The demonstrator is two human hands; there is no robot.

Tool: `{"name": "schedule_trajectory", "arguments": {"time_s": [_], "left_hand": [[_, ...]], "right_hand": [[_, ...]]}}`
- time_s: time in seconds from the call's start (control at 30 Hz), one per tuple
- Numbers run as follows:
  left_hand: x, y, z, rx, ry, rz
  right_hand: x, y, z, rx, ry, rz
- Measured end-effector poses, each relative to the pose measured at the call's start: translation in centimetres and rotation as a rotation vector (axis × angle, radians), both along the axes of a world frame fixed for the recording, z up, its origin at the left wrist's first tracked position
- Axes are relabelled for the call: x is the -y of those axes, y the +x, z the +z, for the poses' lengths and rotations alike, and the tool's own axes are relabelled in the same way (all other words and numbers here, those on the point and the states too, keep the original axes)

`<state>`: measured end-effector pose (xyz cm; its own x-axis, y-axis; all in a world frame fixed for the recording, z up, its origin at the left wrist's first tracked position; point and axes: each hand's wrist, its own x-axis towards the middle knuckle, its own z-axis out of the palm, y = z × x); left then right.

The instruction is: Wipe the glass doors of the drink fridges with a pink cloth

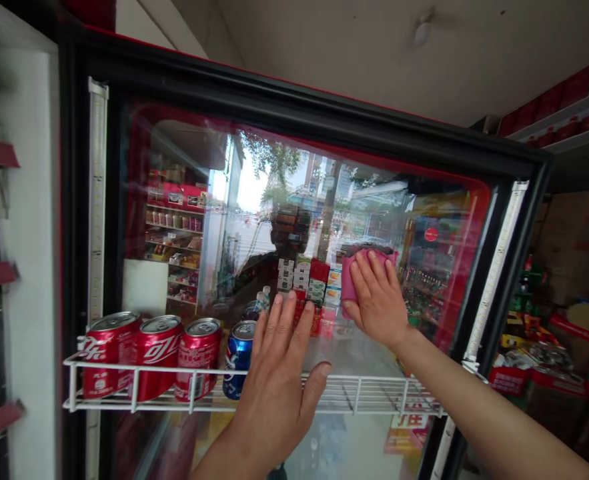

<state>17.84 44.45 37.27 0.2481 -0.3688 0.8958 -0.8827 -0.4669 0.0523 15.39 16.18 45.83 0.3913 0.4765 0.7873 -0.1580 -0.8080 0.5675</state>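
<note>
1. Fingers of my right hand lie flat and slightly parted on a pink piece of cloth, pressing it against the clear glass pane, right of the pane's centre.
2. Fingers of my left hand are extended and spread, thumb well out to the side, palm toward the glass; I cannot tell whether they touch it.
3. Cylindrical blue metal can stands just left of that hand, partly hidden by it.
4. Three cylindrical red metal cans stand farther left, in the same white wire rack.
5. Thick black door frame borders the pane; narrow white strips run down both sides.
</note>
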Motion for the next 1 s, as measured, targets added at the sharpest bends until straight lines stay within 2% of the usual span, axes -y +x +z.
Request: {"name": "schedule_trajectory", "arguments": {"time_s": [0.23,0.7,0.87,1.0], "left_hand": [[-5.1,0.3,-1.8,-0.047,-0.025,0.024],[-17.0,3.9,-4.6,-0.190,-0.089,0.149],[-20.0,5.2,-5.7,-0.221,-0.090,0.231],[-20.6,5.8,-6.4,-0.237,-0.104,0.303]], "right_hand": [[-9.5,3.6,1.6,-0.186,-0.091,0.082],[-27.3,11.5,4.6,-0.529,-0.388,0.168],[-32.4,15.1,5.3,-0.593,-0.643,0.228],[-34.1,17.3,5.5,-0.577,-0.764,0.265]]}}
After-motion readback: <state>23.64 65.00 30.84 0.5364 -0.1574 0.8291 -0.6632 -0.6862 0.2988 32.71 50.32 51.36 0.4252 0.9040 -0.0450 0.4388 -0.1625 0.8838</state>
